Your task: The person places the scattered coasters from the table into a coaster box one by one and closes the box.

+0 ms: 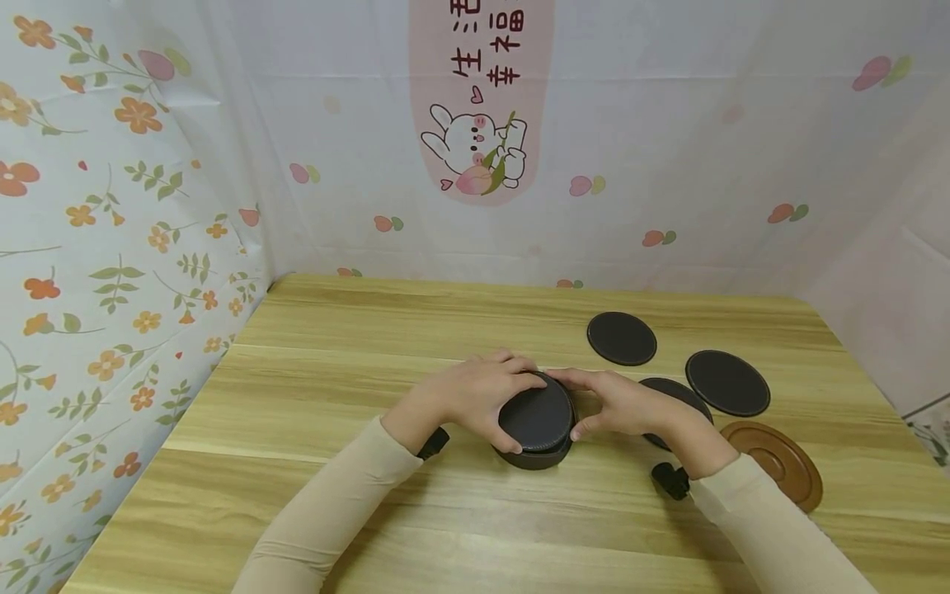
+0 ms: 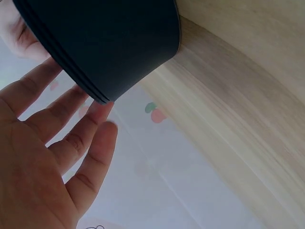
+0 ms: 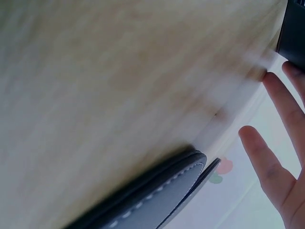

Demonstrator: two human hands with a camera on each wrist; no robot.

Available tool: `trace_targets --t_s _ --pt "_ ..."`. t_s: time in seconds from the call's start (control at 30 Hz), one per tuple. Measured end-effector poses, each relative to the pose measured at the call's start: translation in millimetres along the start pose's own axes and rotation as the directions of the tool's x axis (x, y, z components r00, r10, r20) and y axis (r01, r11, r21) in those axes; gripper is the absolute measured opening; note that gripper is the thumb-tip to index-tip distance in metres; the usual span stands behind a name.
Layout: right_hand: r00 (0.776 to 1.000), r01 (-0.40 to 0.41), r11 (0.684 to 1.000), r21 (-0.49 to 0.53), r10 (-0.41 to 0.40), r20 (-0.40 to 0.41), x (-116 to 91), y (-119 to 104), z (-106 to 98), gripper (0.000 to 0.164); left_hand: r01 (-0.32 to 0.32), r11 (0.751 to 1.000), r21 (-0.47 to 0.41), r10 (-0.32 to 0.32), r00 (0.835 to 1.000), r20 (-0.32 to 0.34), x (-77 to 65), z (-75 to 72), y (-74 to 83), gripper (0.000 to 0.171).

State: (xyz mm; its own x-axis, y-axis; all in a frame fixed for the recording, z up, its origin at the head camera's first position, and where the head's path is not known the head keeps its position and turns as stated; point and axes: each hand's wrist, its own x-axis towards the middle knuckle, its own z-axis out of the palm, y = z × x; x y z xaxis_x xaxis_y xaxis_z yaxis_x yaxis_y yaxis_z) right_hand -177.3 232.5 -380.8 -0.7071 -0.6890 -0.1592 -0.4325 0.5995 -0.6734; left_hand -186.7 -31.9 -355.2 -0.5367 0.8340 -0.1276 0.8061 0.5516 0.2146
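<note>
A black round coaster with a stitched edge lies on top of a low, round, dark holder, slightly tilted and not flush with its rim. My left hand grips the coaster from the left, thumb at the near edge and fingers over the far edge. In the left wrist view, fingertips touch the rim of the dark holder. From the right, my right hand holds the side of the holder between thumb and fingers. The right wrist view catches only a corner of the holder.
Right of the hands lie black coasters: one at the back, one farther right, and another partly behind the right wrist. A brown ringed disc lies by the right forearm. A patterned cloth hangs behind the wooden table.
</note>
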Motion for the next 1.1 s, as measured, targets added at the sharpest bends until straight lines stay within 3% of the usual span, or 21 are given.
trace_targets --t_s 0.83,1.1 --pt "1.000 -0.021 1.000 0.003 0.021 0.011 0 -1 -2 0.090 0.012 0.999 -0.034 -0.011 1.000 0.020 -1.9 2.2 -0.7 0.091" --pt "1.000 -0.012 1.000 -0.004 0.012 0.008 0 -2 -1 0.089 -0.003 0.998 -0.062 0.001 1.000 -0.024 -10.5 2.7 -7.9 0.089"
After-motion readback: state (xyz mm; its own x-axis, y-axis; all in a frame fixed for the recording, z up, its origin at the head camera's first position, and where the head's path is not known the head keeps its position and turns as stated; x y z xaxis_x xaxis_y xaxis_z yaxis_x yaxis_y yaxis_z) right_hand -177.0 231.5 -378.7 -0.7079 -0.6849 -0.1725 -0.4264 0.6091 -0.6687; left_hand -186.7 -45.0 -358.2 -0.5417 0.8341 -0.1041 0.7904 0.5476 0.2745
